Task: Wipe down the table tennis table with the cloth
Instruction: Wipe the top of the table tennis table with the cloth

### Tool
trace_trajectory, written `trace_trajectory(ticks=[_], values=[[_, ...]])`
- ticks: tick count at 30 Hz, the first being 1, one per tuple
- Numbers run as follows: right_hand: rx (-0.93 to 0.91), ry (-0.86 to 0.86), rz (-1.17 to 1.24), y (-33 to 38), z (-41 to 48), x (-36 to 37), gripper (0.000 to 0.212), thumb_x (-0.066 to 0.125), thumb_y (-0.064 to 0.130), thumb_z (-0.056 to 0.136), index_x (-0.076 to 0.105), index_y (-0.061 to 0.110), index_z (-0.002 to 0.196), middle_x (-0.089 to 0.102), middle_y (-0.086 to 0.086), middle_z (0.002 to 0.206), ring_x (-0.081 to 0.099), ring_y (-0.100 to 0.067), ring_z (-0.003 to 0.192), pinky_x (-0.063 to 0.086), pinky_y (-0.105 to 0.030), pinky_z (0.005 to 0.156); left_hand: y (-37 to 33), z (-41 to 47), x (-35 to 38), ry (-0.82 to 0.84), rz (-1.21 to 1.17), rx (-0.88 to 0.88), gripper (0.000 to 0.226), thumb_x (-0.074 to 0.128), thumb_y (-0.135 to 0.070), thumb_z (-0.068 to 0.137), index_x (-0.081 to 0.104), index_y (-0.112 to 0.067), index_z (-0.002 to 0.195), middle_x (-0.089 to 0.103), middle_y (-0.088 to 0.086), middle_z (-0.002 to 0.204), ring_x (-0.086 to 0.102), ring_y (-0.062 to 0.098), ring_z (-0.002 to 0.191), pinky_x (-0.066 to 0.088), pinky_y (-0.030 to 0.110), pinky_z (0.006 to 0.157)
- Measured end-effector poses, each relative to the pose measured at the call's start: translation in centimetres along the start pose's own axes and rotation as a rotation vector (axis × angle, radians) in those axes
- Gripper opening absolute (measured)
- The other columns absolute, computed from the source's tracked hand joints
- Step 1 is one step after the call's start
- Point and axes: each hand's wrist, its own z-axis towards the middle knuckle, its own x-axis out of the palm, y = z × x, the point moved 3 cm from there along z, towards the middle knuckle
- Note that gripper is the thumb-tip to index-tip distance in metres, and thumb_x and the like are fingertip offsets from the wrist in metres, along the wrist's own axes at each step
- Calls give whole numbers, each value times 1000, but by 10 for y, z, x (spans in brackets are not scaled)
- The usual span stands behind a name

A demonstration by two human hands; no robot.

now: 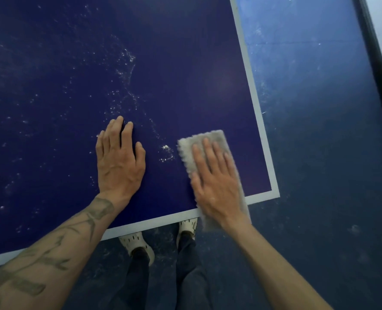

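The dark blue table tennis table (185, 74) fills the upper left, with a white border line along its near and right edges. A folded grey cloth (207, 139) lies near the table's near right corner, its near end hanging past the edge. My right hand (214, 184) presses flat on the cloth with straight fingers. My left hand (118, 157) rests flat on the bare table surface to the left of the cloth. White dust specks (166, 152) lie between the two hands and spread across the table's left part.
The blue floor (319, 153) lies to the right of and below the table, scuffed and dusty. My feet in white clogs (138, 245) stand just under the near edge. A dark strip runs along the far right.
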Motion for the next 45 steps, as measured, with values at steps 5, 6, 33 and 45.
trace_trajectory(ticks=[5,6,33,45], values=[[398,3,-39,-83,-22,-20,65,15,37,112,1,16,171,-4,-4,180,-5,-20,166,13,-52,133,16,-4,-15,32,-20,85,49,55,-16,106,43,-3,153,35,18,163,33,36,153,20,53,129],[471,4,-34,-86,-12,-22,66,14,38,111,0,15,171,-5,-5,179,-6,-20,166,11,-50,133,22,-5,-20,34,-12,94,50,56,-15,106,43,-2,153,36,18,163,33,36,153,20,53,129],[267,56,26,103,58,-3,65,17,38,113,-5,17,171,-14,-6,178,-12,-21,165,5,-50,134,135,14,-58,20,46,52,51,41,-26,107,43,-1,152,34,18,164,31,37,153,21,55,128],[28,31,39,183,97,13,63,23,38,114,4,19,171,-4,-6,179,-6,-22,166,9,-49,134,140,16,-55,-11,74,65,49,42,-20,106,44,-4,152,37,17,163,33,34,153,21,50,129]])
